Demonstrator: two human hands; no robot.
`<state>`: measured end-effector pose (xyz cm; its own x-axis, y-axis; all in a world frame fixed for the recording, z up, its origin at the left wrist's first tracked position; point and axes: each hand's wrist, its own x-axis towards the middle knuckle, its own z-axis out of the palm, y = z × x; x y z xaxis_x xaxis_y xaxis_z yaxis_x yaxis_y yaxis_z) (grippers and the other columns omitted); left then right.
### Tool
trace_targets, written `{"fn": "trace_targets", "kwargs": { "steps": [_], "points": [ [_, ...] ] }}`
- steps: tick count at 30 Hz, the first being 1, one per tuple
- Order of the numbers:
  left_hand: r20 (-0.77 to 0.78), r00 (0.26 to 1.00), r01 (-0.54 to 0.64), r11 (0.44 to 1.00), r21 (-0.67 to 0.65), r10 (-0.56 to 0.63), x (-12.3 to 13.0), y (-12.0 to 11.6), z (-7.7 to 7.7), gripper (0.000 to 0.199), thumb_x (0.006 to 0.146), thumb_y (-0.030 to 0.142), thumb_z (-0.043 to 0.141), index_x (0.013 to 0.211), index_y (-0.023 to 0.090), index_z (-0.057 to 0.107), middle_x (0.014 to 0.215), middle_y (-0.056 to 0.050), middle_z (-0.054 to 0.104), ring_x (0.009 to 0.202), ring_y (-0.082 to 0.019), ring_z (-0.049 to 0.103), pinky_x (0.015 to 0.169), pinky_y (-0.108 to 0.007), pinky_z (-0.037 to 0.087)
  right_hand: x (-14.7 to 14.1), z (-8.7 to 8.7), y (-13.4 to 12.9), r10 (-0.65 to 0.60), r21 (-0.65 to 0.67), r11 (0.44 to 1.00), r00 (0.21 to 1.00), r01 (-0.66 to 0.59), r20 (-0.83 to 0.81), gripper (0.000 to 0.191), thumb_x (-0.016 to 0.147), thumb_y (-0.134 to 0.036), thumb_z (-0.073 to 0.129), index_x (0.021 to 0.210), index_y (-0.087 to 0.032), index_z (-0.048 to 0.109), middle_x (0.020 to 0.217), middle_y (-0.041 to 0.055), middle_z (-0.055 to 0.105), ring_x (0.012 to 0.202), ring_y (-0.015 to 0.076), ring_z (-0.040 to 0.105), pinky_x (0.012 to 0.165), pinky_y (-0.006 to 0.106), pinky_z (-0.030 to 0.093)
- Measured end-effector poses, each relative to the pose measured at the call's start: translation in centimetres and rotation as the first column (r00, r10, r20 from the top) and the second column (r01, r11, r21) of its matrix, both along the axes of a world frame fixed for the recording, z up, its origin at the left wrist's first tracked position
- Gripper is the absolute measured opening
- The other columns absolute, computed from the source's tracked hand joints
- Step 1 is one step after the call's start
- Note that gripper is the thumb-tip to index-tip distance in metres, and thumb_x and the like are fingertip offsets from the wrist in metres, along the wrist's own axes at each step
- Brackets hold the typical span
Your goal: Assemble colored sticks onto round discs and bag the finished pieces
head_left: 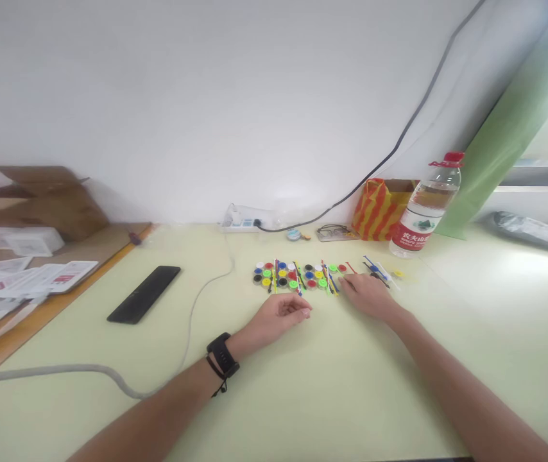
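Note:
My left hand (286, 314), with a black watch (223, 354) on the wrist, rests loosely curled on the table. A gap shows between its thumb and fingers, and nothing is visible in it. Just beyond lie small round discs (282, 282) in several colours, with bundles of thin coloured plastic sticks (274, 276) among them. My right hand (366, 294) is palm down at the row's right end, its fingertips drawn together against the table near a red disc (342, 268). Whatever those fingertips touch is hidden. Past this hand are loose blue, black and white sticks (376, 268) and a yellow disc (398, 274).
A water bottle (425, 212) and a striped bag (380, 208) stand at the back right. By the wall are a power strip (242, 223) and glasses (334, 231). A black phone-like slab (144, 295), a grey cable (197, 295) and a cardboard box (57, 199) are leftward.

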<state>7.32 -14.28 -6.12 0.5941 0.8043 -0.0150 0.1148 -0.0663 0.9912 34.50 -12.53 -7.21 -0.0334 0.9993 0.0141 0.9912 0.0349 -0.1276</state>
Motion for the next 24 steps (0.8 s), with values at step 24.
{"fn": "trace_targets", "kwargs": {
  "steps": [24],
  "points": [
    [-0.007, 1.0, 0.003, 1.0, 0.018, -0.002, -0.1, 0.2, -0.5, 0.026, 0.087, 0.041, 0.074, 0.095, 0.016, 0.074, 0.095, -0.007, 0.071, 0.09, -0.018, 0.064, 0.081, -0.028, 0.048, 1.5, 1.1, 0.0, -0.003, -0.026, 1.0, 1.0, 0.004, 0.018, 0.045, 0.105, -0.042, 0.031, 0.081, -0.021, 0.064, 0.087, 0.0084, 0.073, 0.085, 0.0249, 0.067, 0.066, 0.031, 0.033]
  ]
}}
